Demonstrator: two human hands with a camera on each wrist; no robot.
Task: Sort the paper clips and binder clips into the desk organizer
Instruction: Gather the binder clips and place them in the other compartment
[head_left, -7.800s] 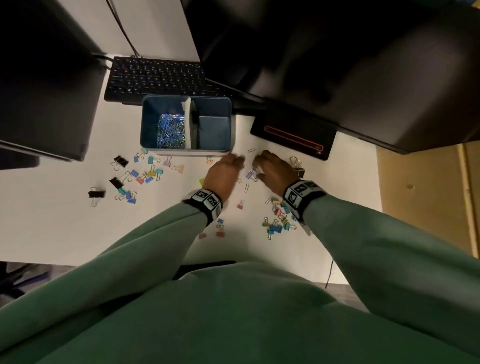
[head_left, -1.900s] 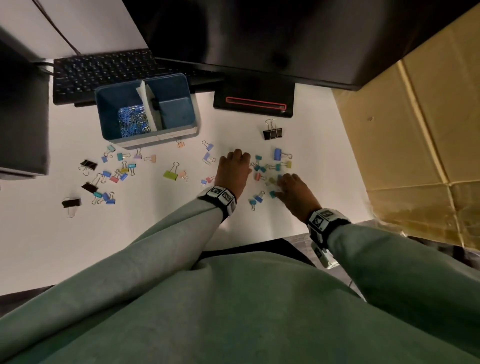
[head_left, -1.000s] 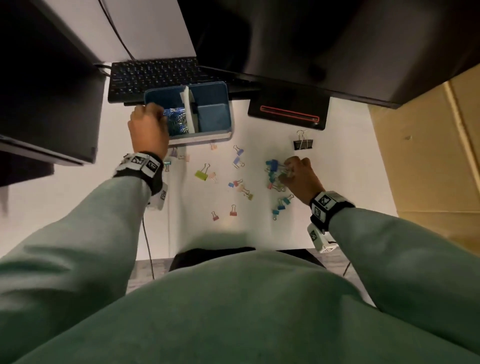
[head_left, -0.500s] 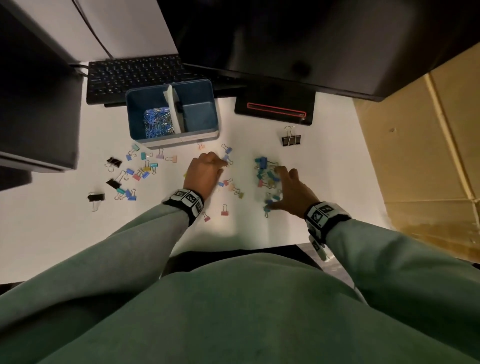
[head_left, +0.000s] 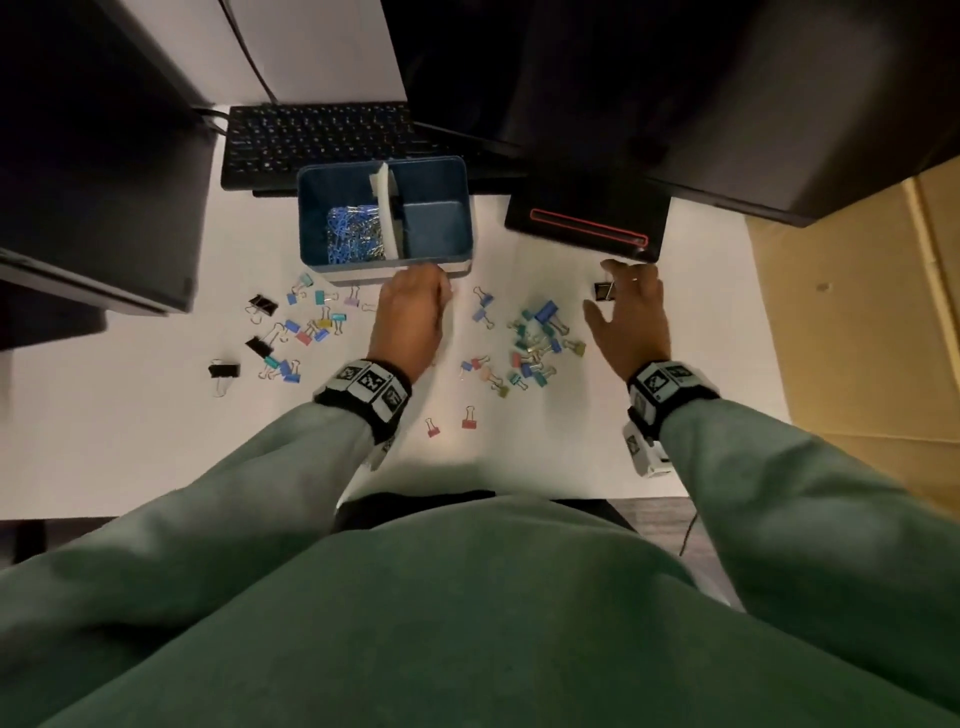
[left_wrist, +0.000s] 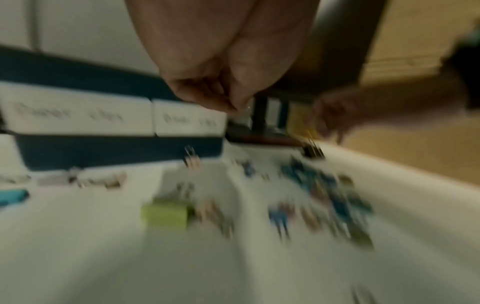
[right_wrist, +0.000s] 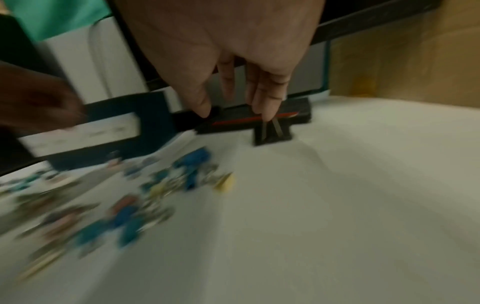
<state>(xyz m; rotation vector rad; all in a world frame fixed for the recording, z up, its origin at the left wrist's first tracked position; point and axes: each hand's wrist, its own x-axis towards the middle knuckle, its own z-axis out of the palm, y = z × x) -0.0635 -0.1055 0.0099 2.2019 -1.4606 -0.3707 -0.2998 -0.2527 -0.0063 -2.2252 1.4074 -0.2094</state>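
Mostly risk of mis-sorting. White table (head_left: 130, 441) carries blue desk organizer (head_left: 385, 270): left bin holds paper clips (head_left: 353, 234), right bin looks bare. Binder clips (head_left: 537, 340) lie scattered in front. Left hand (head_left: 410, 317), fingers pressed together, maybe pinching something small; cannot tell, so a wrong-bin drop is possible. Right hand (head_left: 631, 317), fingers spread, touches wire handles of black binder clip (right_wrist: 272, 133); may tip or skid.

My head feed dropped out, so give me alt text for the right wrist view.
The right hand reaches down with straight fingers to the wire handles of a black binder clip standing on the white desk. Blurred coloured binder clips lie scattered to the left.
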